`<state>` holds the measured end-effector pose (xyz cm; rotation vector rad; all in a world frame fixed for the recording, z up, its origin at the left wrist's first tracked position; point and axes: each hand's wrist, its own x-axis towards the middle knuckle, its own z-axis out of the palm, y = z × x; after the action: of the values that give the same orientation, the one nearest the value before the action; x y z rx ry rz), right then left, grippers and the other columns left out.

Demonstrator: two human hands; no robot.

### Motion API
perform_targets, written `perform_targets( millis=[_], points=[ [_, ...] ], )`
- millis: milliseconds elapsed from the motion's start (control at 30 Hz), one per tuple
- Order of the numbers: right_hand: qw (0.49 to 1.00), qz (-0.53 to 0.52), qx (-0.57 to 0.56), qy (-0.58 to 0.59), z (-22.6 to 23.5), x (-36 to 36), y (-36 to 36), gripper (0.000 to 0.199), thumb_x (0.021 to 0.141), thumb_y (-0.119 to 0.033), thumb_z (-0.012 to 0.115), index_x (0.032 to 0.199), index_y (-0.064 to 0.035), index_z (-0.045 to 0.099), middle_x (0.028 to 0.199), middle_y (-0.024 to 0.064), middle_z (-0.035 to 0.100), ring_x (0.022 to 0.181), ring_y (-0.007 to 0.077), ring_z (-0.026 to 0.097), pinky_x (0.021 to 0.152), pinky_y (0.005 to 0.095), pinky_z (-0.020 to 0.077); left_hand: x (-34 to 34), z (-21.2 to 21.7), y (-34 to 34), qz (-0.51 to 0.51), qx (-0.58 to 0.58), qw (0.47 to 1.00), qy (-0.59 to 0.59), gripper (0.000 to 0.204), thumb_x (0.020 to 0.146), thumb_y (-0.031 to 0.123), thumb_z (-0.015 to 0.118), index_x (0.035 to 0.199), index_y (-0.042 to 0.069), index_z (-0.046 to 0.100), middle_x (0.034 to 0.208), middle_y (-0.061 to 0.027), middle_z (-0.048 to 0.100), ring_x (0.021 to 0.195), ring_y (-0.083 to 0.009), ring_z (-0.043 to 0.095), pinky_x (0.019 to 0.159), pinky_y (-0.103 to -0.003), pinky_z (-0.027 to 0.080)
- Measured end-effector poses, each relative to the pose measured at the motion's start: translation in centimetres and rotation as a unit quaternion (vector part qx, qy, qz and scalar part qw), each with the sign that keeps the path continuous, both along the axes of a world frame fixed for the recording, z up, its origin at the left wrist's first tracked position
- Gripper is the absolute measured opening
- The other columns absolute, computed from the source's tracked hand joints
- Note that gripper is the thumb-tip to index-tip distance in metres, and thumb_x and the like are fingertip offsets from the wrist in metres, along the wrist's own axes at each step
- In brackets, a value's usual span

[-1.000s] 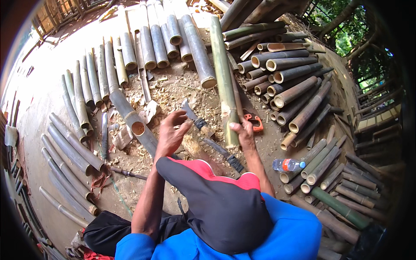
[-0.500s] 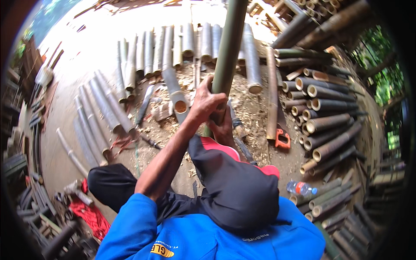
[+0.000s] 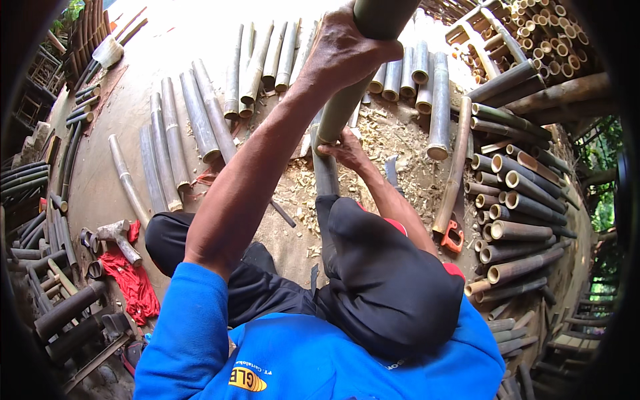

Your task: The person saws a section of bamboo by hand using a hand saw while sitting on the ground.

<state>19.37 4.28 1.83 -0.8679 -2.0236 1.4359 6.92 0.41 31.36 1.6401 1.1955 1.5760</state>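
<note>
Over this dirt floor (image 3: 93, 177) littered with shavings (image 3: 380, 130), here's the green bamboo pole (image 3: 340, 115) aslant toward the far edge, left hand (image 3: 353, 50) wrapped round it, right hand (image 3: 348, 152) touching lower down, finger closure unclear, and it looks stiff, smooth, weighty, probably best held hands apart.

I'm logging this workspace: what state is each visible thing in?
Thick green bamboo pole: slanted, held in left grip.
Right grip: touching the pole, fingers partly hidden.
Orange saw handle: lying unheld.
Bright red cloth: crumpled.
Brown hollow bamboo tubes at right: stacked.
Pale wood chips: scattered.
</note>
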Motion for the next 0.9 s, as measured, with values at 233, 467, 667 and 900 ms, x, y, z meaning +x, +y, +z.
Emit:
perform_targets(
  millis=[233, 467, 667, 900],
  points=[
    [0.974, -0.042, 0.132, -0.18, 2.0, 1.3, -2.4, 0.073, 0.086, -0.022, 0.079, 0.147, -0.0027, 0.043, 0.138, 0.0291, 0.058, 0.131, 0.0408, 0.057, 0.105, 0.0474, 0.0491, -2.4, -0.9, -1.8, 0.06, -0.014, 0.997, 0.044, 0.041, 0.069, 0.03, 0.081, 0.092, -0.002, 0.071, 0.076, -0.0106, 0.072, 0.071, -0.0211, 0.072, 0.066, -0.037, 0.059],
    [0.89, -0.162, 0.165, -0.394, -4.3, 15.4, -10.3, 0.072, 0.083, -0.023, 0.079, 0.141, 0.0033, 0.046, 0.121, 0.0272, 0.062, 0.112, 0.0437, 0.06, 0.095, 0.0497, 0.0512, -2.3, -1.1, -1.5, 0.028, 0.042, 0.997, -0.056, 0.04, 0.072, 0.019, 0.081, 0.103, -0.001, 0.066, 0.084, -0.007, 0.07, 0.075, -0.0166, 0.067, 0.068, -0.036, 0.058],
    [0.929, -0.25, 0.151, -0.228, 3.4, 17.6, -9.4, 0.07, 0.085, -0.022, 0.078, 0.142, 0.0027, 0.046, 0.118, 0.0242, 0.062, 0.106, 0.0383, 0.062, 0.092, 0.0474, 0.053, -0.8, 3.6, -2.6, 0.109, 0.123, 0.985, -0.059, 0.047, 0.066, 0.014, 0.088, 0.105, -0.001, 0.067, 0.091, -0.0098, 0.074, 0.079, -0.0178, 0.07, 0.072, -0.035, 0.06],
    [0.89, -0.285, 0.352, 0.05, 33.5, 17.6, -5.9, 0.068, 0.086, -0.021, 0.076, 0.143, 0.0019, 0.046, 0.116, 0.0208, 0.063, 0.1, 0.032, 0.064, 0.089, 0.0447, 0.0552, -4.6, 3.0, -1.0, 0.079, 0.092, 0.993, 0.008, 0.034, 0.066, 0.014, 0.087, 0.093, 0.0, 0.071, 0.083, -0.0108, 0.075, 0.073, -0.0184, 0.072, 0.068, -0.036, 0.06]
  ],
)
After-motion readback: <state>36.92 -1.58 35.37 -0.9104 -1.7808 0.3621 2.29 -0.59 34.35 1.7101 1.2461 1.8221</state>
